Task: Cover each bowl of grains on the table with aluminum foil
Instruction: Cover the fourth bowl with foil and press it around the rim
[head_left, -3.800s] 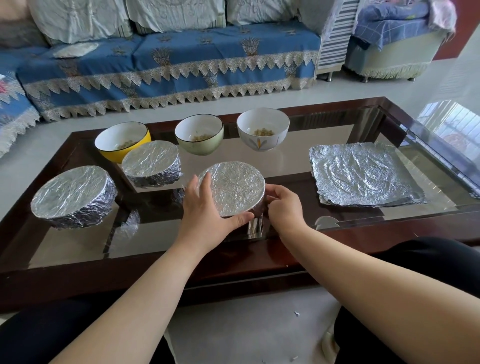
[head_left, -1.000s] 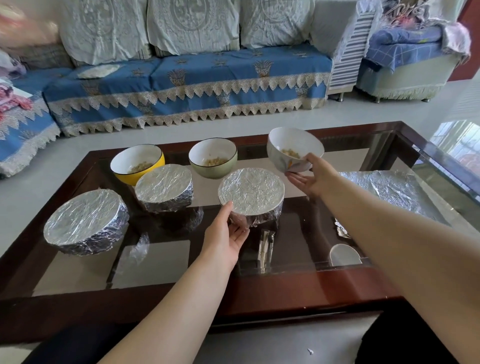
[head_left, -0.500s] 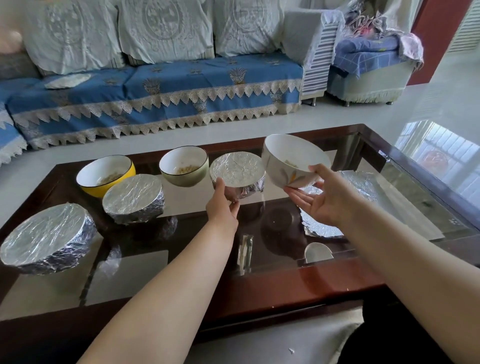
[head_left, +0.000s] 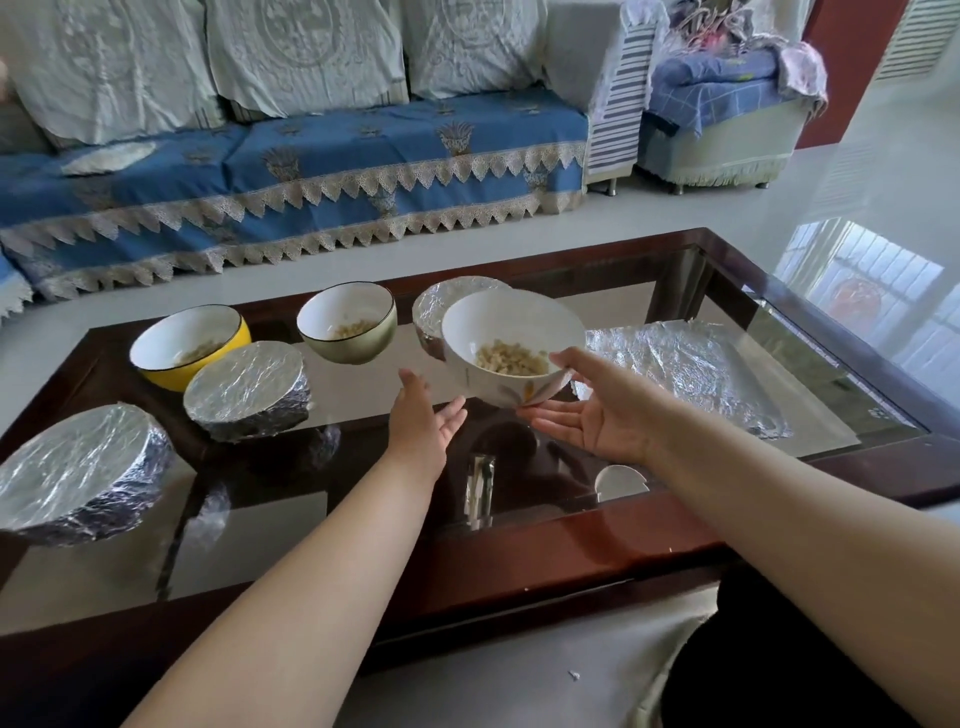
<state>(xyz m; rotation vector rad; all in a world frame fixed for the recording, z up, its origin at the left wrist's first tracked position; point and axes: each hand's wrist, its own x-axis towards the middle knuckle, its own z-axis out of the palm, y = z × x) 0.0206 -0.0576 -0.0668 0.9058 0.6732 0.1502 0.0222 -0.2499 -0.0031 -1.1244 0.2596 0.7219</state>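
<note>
Glass-topped and framed in dark red wood, the low coffee-table surface (head_left: 613, 540) stands before a blue, lace-trimmed sofa (head_left: 311, 171). At about three o'clock on it lies a stack of crinkled aluminium foil sheets (head_left: 691, 369), with nothing holding it down. At nine o'clock sits the large foil-covered bowl (head_left: 78, 473), with a smaller foil-wrapped bowl (head_left: 247, 387) beside it and a third foil-capped bowl (head_left: 441, 306) at twelve, partly hidden. The yellow bowl with a white inside (head_left: 187, 345) and the pale green bowl (head_left: 348, 322) stand uncovered, grains showing.

The white ceramic bowl with a flower print (head_left: 511, 345), holding pale grains, is in the air above the middle, tilted toward the viewer. The right hand (head_left: 597, 410) cradles it with thumb on the near rim and fingers beneath, a loose hold. The left hand (head_left: 426, 415) is empty, palm up, fingers relaxed, just beside the bowl's base without touching.

That tilt could likely spill grains, a slip could crack the glass, and a swing back could dent the foil cap behind.
</note>
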